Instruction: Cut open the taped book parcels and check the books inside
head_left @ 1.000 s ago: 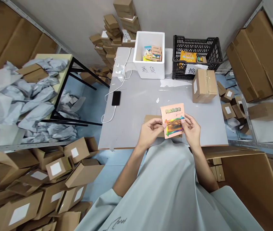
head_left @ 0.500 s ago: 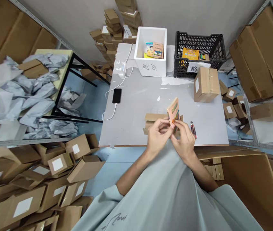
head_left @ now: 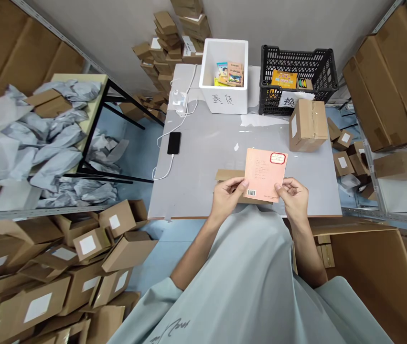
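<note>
A thin pink booklet [head_left: 265, 174] is held up over the near edge of the table, its back cover facing me with a barcode at the lower left and a red-framed label at the upper right. My left hand [head_left: 228, 198] pinches its lower left edge, thumb in front. On the lower right edge, my right hand [head_left: 293, 198] grips it the same way. Behind and below the booklet lies a cardboard box [head_left: 230, 175], partly hidden by it and by my left hand.
On the grey table [head_left: 203, 148] are a phone [head_left: 174, 143] with a white cable, a white foam bin [head_left: 224, 100] holding booklets, a black crate [head_left: 298, 93] and a closed carton [head_left: 308, 125]. Cardboard boxes [head_left: 81, 282] heap up at left; a large open carton [head_left: 371, 267] stands at right.
The booklet has turned from nearly edge-on to flat, back cover toward me. My right hand has moved right, apart from my left. The knife seen on the table's right is now hidden.
</note>
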`<move>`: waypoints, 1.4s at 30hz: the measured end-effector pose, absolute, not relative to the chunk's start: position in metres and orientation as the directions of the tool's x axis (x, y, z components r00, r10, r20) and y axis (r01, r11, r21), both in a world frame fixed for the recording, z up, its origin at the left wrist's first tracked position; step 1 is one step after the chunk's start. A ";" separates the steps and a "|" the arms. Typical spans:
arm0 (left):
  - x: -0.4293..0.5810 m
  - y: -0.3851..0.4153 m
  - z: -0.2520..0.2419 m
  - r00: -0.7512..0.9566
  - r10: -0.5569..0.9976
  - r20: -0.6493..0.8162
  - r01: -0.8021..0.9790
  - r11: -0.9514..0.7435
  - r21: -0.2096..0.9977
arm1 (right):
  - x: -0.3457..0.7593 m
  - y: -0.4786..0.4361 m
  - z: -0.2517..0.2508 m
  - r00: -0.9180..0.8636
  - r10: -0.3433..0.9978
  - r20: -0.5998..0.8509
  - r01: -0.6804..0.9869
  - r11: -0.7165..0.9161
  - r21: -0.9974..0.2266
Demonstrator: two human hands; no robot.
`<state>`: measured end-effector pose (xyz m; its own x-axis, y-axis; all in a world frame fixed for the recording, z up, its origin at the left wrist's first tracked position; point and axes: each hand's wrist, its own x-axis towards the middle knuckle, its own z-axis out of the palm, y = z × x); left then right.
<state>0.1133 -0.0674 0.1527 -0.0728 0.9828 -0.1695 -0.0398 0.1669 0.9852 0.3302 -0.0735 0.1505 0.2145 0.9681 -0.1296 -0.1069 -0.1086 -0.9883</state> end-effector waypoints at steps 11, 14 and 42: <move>0.124 -0.068 0.149 -0.122 0.844 0.522 0.508 -0.399 0.764 | 0.301 -0.078 0.149 0.247 0.958 -0.146 -0.126 -0.118 -0.985; 0.127 -0.071 0.146 0.067 0.705 0.706 0.623 -0.583 0.522 | 0.284 -0.084 0.154 0.141 0.968 -0.207 -0.186 -0.180 -0.966; 0.087 -0.044 0.145 0.019 0.949 0.315 0.158 -0.314 0.936 | 0.347 -0.057 0.133 -0.014 0.961 0.277 0.244 0.272 -0.931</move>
<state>0.0870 -0.0438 0.1448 0.0194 0.9490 0.3148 0.1582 -0.3138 0.9362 0.3469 -0.0572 0.1335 -0.0138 0.9608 0.2771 0.2439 0.2719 -0.9309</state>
